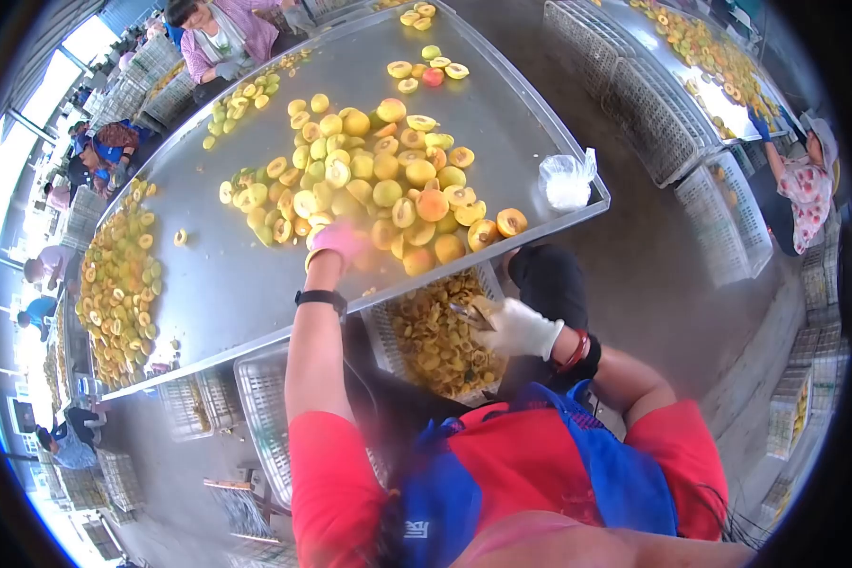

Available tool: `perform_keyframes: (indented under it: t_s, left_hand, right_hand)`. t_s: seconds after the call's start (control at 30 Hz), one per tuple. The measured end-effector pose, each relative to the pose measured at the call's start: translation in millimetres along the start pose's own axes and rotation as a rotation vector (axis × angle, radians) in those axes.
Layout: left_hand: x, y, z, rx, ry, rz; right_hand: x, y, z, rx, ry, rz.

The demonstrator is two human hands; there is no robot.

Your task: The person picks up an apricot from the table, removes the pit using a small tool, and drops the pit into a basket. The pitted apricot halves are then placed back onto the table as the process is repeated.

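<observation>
Pink-gloved, the left hand [343, 243] is at six o'clock of the fruit pile [385, 168] on the table [246, 293]; its blurred grip I cannot tell. At four o'clock from it, the right hand [523, 328] clasps a metal tool [471, 316] over a crate [381, 336], probably set close to catch scraps [431, 331].

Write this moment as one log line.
pink-gloved left hand: at yellow fruit | white-gloved right hand: holds metal tool | white plastic crate: filled
</observation>
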State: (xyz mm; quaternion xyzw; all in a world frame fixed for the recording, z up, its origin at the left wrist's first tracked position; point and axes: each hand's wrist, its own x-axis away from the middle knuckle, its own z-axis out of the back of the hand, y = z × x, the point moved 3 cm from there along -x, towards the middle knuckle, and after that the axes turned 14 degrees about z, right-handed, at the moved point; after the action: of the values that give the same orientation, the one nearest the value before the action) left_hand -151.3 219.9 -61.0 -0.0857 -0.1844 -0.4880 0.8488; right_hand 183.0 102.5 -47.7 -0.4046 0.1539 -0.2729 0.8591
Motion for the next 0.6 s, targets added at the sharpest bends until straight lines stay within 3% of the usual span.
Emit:
perform_keyframes:
  t_s: [0.03, 0.07, 0.2, 0.23, 0.3, 0.33, 0.4, 0.47, 0.5, 0.6]
  left_hand:
    - [-3.5, -7.5, -10.3, 0.044, 0.007, 0.003]
    - [-4.8, -15.1, -21.8, 0.048, 0.042, 0.012]
    - [5.1, -49.3, -54.0, 0.665, -0.027, 0.111]
    - [34.1, -43.7, -44.8, 0.998, -0.071, 0.146]
    - [93.1, -30.5, -30.3, 1.515, -0.141, 0.177]
    - [102.3, -30.3, -31.8, 1.669, -0.149, 0.112]
    - [110.5, -37.5, -52.1, 1.788, -0.148, -0.112]
    - [112.3, -38.6, -63.5, 1.792, -0.097, -0.268]
    - [142.4, -24.3, -45.8, 2.032, -0.333, -0.246]
    - [167.8, -14.7, -46.5, 2.034, -0.161, -0.169]
  right_hand:
    - [-4.0, -12.7, 17.6, 0.082, -0.075, 0.019]
    - [-6.8, -30.8, 35.0, 0.225, -0.064, 0.175]
    - [1.7, -127.4, 98.9, 0.6, -0.02, 0.576]
    - [5.1, -157.9, 115.8, 0.579, -0.164, 0.548]
    - [15.6, -206.0, 126.3, 0.852, -0.392, 0.404]
    - [20.3, -220.8, 130.5, 0.777, -0.335, 0.325]
    - [29.9, -243.3, 128.1, 0.801, -0.334, 0.376]
    - [33.0, -258.0, 122.0, 1.004, -0.351, 0.57]
    - [34.6, -262.9, 117.5, 1.083, -0.334, 0.623]
    - [41.4, -266.3, 104.2, 1.092, -0.243, 0.463]
